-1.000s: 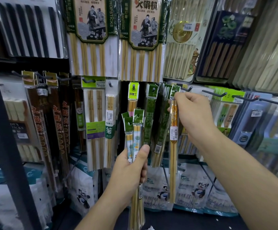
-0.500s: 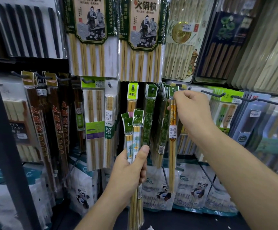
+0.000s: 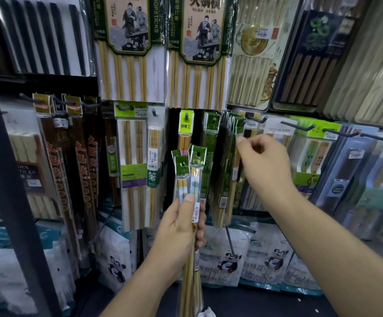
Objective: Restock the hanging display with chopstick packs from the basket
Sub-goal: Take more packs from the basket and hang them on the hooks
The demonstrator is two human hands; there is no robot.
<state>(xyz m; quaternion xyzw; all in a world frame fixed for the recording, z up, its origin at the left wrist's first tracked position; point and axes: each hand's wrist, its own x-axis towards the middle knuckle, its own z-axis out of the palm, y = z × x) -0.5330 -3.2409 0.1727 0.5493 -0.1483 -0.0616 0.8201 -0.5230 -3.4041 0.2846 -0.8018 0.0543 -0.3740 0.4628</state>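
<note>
My left hand grips a bundle of slim chopstick packs with green header cards, held upright in front of the display. My right hand hovers just right of a row of green-headed packs hanging on a dark hook. Its fingers are curled and hold nothing, with the thumb tip close to the packs' edge. The basket is out of view.
Hooks with other chopstick packs fill the wall: brown packs at left, pale wooden sets beside them, large boxed sets above. Bare hook ends jut out at right. Panda-printed bags sit below. A dark post stands at left.
My right hand has let go of the pack it held at the hook and pulled back slightly down and right. The pack now hangs with the others. My left hand stayed put.
</note>
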